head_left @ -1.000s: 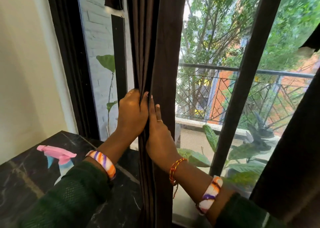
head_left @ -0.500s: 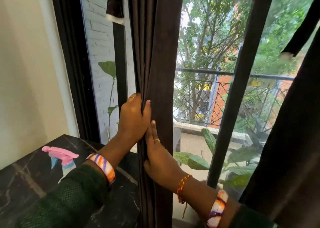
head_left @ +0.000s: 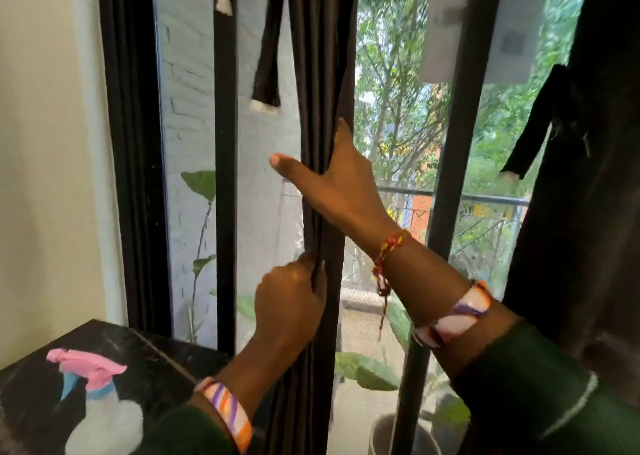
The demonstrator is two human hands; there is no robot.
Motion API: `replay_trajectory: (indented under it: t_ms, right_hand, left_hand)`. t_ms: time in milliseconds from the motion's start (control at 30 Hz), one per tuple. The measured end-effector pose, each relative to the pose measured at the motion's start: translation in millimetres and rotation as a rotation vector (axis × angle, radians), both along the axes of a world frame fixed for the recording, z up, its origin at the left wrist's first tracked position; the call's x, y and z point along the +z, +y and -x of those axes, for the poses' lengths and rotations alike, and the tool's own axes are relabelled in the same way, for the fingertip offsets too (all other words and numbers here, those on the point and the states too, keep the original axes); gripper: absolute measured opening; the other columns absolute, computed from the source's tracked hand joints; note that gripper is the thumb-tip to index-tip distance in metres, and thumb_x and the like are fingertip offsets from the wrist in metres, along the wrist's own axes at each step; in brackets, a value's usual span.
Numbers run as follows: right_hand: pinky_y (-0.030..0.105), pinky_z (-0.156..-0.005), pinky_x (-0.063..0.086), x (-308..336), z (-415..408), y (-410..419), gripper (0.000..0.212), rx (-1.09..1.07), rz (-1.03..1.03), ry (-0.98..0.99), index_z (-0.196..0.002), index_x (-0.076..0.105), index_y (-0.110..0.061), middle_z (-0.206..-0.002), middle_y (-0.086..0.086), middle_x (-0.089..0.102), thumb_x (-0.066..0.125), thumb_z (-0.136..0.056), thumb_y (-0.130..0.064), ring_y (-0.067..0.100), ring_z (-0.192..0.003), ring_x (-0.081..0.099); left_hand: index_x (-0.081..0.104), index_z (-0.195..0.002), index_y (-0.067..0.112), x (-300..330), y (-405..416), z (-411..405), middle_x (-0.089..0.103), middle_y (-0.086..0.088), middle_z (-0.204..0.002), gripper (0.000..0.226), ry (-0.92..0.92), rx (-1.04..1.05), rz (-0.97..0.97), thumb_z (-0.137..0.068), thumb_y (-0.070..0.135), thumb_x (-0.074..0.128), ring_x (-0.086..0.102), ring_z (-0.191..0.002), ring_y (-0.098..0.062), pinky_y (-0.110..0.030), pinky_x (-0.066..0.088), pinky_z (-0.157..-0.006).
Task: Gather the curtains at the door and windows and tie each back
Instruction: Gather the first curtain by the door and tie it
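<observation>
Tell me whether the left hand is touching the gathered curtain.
Touching. The head view shows the left hand with fingers curled round the folds of the gathered curtain, no gap between them.

— What's that curtain (head_left: 320, 73) you've got hold of?
— Dark, smooth cloth with a faint sheen.
— And near left of you?
— Glossy veined stone top (head_left: 145, 368); plastic spray bottle (head_left: 93, 395), pink trigger.
</observation>
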State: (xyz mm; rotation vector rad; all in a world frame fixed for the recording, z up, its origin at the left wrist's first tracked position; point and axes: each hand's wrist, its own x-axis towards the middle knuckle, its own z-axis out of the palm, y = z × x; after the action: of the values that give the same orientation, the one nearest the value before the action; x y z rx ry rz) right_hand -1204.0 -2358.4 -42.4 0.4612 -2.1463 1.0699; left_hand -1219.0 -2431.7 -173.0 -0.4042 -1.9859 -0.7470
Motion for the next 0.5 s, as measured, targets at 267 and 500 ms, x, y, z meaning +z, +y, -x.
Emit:
replay_trajectory:
  t_ms: [267,500]
  right_hand:
    - [0.042,-0.075,0.051,20.5,20.8,18.3,0.047,-0.176,-0.231,0.092,-0.127,0.04,0.002,-0.099,0.023,0.062,0.046,-0.081,0.005,0.039,-0.091,0.06]
    - [0.023,-0.067,0.04,23.2,23.3,31.1,0.054,-0.079,-0.276,0.092,-0.137,0.038,-0.004,-0.11,0.022,0.062,0.046,-0.084,0.003,0.035,-0.097,0.06]
  left_hand:
    - [0.065,-0.086,0.02,54.2,-19.8,13.0,0.067,0.004,-0.072,0.064,-0.279,-0.223,0.323,-0.072,0.077,0.041,0.065,-0.064,-0.01,-0.031,0.053,-0.063]
    - [0.05,-0.126,0.02,199.3,-38.0,11.7,0.059,0.01,-0.101,0.054,-0.126,-0.509,-0.074,-0.079,0.041,0.064,0.061,-0.086,-0.002,-0.019,0.057,-0.064]
